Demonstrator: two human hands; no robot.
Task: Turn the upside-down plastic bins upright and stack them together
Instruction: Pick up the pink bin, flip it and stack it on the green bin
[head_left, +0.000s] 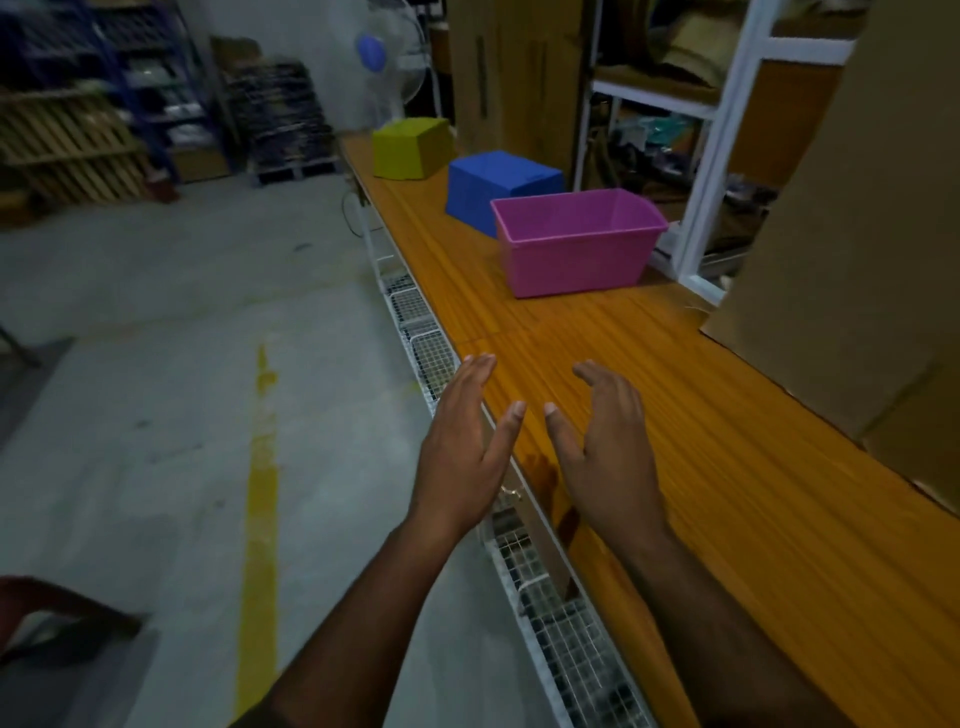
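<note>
Three plastic bins stand in a row on the long wooden table (675, 415). The pink bin (576, 257) is nearest and upright, its opening facing up. Behind it the blue bin (498, 189) lies upside down, touching or nearly touching the pink one. Farthest off, the yellow-green bin (410, 148) is also upside down. My left hand (462, 452) hovers over the table's near edge, fingers apart and empty. My right hand (605, 447) is beside it over the tabletop, also open and empty. Both hands are well short of the pink bin.
Large cardboard boxes (852, 234) lean along the table's right side. A white shelf frame (717, 156) stands behind the bins. Wire baskets (561, 623) run under the table's left edge. A fan (384, 57) stands past the far end. Concrete floor with a yellow line (260, 467) lies left.
</note>
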